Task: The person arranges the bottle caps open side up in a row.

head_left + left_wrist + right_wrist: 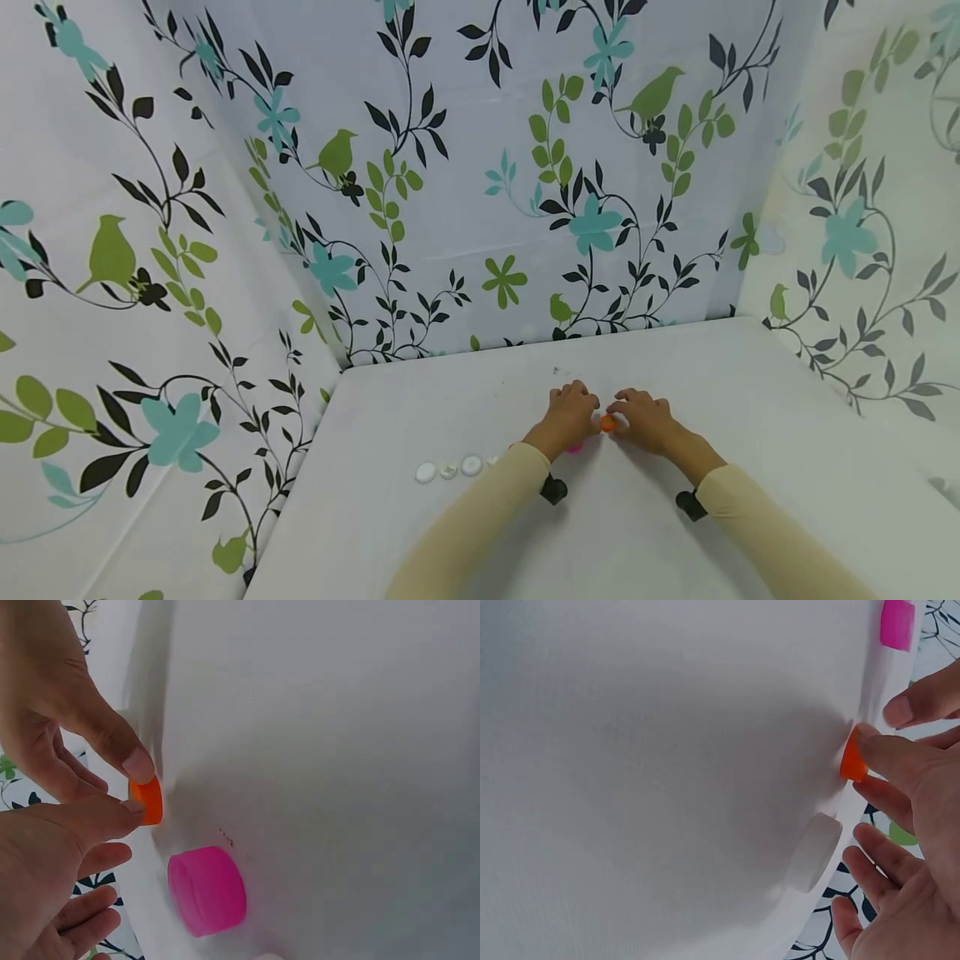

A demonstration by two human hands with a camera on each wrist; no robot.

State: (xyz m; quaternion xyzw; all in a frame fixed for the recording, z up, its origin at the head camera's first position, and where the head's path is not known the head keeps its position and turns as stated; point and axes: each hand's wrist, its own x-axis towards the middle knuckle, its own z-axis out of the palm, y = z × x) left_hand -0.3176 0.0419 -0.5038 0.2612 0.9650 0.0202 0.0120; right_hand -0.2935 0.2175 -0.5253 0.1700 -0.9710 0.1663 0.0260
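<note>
An orange bottle cap [608,423] stands on the white table between the two hands. My right hand [647,421] pinches it, with the thumb on its near face in the right wrist view and a finger behind. My left hand [567,419] is close on the other side, fingers loosely bent; its thumb overlaps the orange cap [152,801] in the left wrist view but looks slightly apart from it in the right wrist view. Beside the left hand sits a pink cap [208,891], partly covered in the head view. A white cap [814,853] lies near the right fingers.
Several white caps, among them a larger one [472,464], form a row left of the left forearm, which hides part of it. Dark wrist cameras [553,489] hang below both wrists. Patterned cloth [480,183] stands around the white table [360,500].
</note>
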